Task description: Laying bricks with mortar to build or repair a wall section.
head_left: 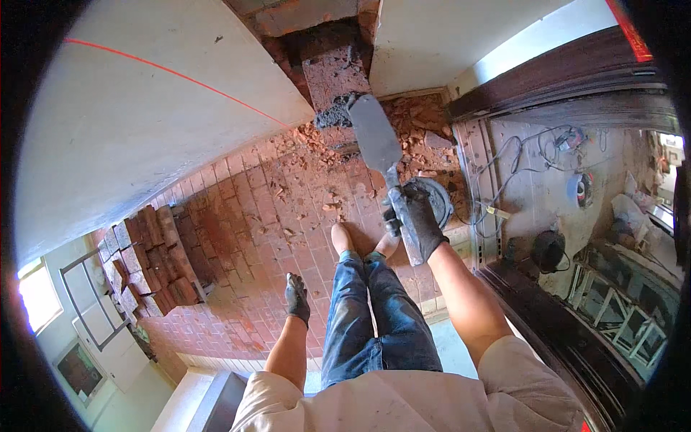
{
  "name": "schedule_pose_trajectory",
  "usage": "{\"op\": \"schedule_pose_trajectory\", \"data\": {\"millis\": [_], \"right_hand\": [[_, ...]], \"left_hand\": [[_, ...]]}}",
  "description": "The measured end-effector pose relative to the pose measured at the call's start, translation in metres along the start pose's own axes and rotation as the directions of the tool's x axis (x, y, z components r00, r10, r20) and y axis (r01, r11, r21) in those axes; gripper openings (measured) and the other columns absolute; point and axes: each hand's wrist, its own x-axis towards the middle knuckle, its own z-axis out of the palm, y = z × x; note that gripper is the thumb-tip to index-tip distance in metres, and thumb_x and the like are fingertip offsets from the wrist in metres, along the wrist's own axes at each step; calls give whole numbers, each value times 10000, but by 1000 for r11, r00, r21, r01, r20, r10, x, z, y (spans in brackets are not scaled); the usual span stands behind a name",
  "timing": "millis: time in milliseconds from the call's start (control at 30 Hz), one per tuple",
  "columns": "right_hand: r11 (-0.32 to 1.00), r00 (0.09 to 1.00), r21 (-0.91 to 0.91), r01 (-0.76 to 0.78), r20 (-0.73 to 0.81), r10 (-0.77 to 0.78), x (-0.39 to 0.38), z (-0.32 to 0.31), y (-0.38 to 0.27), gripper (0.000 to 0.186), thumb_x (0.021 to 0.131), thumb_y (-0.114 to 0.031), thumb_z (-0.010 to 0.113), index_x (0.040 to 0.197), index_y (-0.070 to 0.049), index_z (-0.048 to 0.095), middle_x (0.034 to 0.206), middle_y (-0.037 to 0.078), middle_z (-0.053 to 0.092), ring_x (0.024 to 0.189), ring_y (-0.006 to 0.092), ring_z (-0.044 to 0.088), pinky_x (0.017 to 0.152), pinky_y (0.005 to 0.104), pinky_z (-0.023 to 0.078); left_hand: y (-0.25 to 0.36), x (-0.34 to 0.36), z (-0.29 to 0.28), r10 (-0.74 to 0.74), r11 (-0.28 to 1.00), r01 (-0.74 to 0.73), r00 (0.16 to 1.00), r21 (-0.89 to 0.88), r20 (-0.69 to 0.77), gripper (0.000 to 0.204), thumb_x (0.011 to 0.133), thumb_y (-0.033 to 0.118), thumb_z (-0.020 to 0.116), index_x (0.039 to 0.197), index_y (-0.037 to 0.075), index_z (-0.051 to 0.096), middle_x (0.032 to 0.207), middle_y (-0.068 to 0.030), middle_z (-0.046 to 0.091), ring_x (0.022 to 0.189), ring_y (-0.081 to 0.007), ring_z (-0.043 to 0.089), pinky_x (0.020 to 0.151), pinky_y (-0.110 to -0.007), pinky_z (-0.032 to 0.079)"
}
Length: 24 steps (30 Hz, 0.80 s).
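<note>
My right hand [425, 219], in a dark glove, is wrapped round the handle of a trowel [374, 133]. Its broad grey blade points away from me, with the tip beside a lump of dark wet mortar [335, 113]. That mortar lies across the near part of the brickwork [332, 75] in the wall gap. Partly behind my right hand stands a round bucket [437, 200] with grey smears inside. My left hand [296, 297], also gloved, hangs over the brick floor with nothing in it, its fingers loosely extended.
Stacked bricks [151, 263] stand at the left. Broken brick rubble [425, 133] lies around the foot of the gap. A red line [180, 74] crosses the left wall. Right of me is a dark door frame [554, 72], with cables [515, 155] and a black bucket [549, 252] beyond.
</note>
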Motion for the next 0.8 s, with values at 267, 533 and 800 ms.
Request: {"op": "schedule_pose_trajectory", "data": {"millis": [267, 533, 800], "right_hand": [[988, 999, 152, -7, -32, 12, -41, -3, 22, 365, 925, -393, 568, 979, -40, 644, 623, 30, 603, 464, 148, 565, 430, 271, 470], [998, 963, -13, -56, -266, 51, -14, 3, 47, 290, 934, -366, 568, 898, -84, 627, 588, 12, 580, 434, 120, 523, 400, 246, 423], [806, 972, -590, 57, -151, -180, 15, 18, 26, 434, 953, -413, 491, 778, -43, 636, 569, 96, 636, 481, 212, 630, 439, 348, 472]], "left_hand": [[-2, -9, -7, 28, 1000, -28, 999, 9, 37, 792, 928, 598, 424, 1489, 75, 228, 1536, -129, 271, 1410, -284, 258, 1132, -447, 162], [-18, -9, -35, 6, 1000, -6, 1000, 6, 5, 776, 940, 582, 404, 1504, 98, 182, 1547, -142, 233, 1423, -307, 225, 1149, -451, 142], [-31, -4, -35, 20, 999, -19, 1000, -41, 14, 751, 940, 586, 403, 1488, 97, 244, 1536, -114, 274, 1410, -285, 257, 1137, -437, 171]]}}
